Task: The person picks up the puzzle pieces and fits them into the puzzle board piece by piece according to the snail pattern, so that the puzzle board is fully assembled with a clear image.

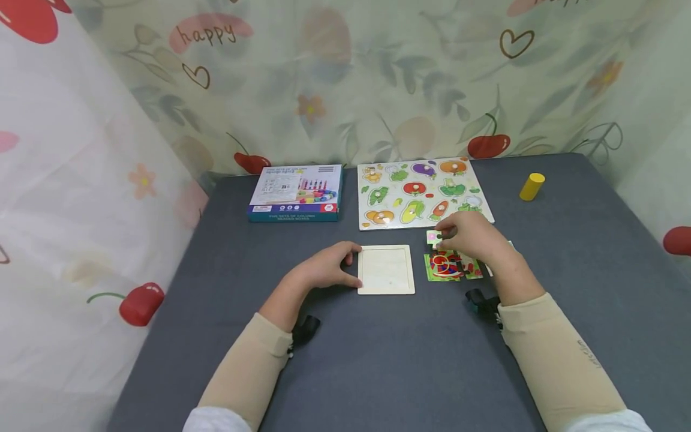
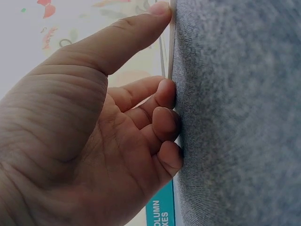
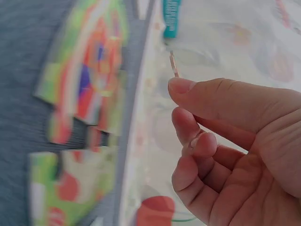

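My left hand (image 1: 330, 264) is beside a square pale wooden puzzle tray (image 1: 386, 270), its thumb tip and index fingertip spread along the left rim. In the left wrist view the other fingers bend inward close over the cloth. My right hand (image 1: 471, 235) pinches a puzzle piece (image 1: 433, 237) with pink and green on it between thumb and fingertips. The right wrist view shows this piece (image 3: 174, 65) edge-on, as a thin strip above the thumb. Below the hand lie several colourful puzzle pieces (image 1: 445, 266) in green, red and blue, partly hidden by the hand and wrist.
A vegetable peg board (image 1: 402, 207) lies behind the tray. To its left is a flat boxed set (image 1: 296, 193) with a teal edge. A yellow cylinder (image 1: 532, 186) stands at the back right. The dark grey cloth (image 1: 378, 366) covers the table, with patterned curtains around it.
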Demonstrator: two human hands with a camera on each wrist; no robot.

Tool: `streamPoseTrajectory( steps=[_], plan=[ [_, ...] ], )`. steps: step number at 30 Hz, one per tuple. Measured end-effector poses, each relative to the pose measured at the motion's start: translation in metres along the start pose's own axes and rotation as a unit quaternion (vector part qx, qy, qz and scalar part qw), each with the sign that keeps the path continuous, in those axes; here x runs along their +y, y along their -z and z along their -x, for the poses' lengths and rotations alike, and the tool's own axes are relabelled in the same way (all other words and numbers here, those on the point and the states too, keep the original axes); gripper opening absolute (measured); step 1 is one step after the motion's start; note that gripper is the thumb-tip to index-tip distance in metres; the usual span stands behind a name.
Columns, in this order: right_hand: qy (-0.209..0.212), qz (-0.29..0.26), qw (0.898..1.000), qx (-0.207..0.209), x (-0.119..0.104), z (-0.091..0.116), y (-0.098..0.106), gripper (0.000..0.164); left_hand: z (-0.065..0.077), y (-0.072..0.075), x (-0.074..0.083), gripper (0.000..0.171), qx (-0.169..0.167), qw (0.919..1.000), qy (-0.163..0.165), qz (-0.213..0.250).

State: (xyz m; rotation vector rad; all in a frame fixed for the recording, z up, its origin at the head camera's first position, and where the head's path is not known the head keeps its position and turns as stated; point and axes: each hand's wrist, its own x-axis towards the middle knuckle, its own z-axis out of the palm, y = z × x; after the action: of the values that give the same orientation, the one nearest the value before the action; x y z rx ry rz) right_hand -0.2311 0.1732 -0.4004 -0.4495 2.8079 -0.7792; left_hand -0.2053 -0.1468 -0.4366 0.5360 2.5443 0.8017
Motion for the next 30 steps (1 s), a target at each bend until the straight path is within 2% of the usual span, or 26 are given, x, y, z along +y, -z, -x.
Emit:
streamPoseTrajectory(
  steps=[10,17,25,30],
  plan=[
    [0.031,-0.013,0.998,0.061,-0.026,0.026,0.032,0.036,0.000,0.000,-0.001,0.072,-0.006,0.9998,-0.010,-0.014],
    [0.051,-0.033,0.992,0.109,-0.046,0.043,0.045,0.035,0.001,0.000,-0.001,0.072,0.001,0.9999,-0.008,-0.014],
    [0.099,-0.060,0.982,0.152,-0.067,0.063,0.051,0.032,-0.001,-0.001,-0.001,0.072,0.002,0.9998,-0.007,-0.019],
    [0.137,-0.087,0.970,0.184,-0.080,0.076,0.051,0.030,-0.002,-0.001,-0.001,0.072,0.002,0.9997,-0.007,-0.025]
  ],
)
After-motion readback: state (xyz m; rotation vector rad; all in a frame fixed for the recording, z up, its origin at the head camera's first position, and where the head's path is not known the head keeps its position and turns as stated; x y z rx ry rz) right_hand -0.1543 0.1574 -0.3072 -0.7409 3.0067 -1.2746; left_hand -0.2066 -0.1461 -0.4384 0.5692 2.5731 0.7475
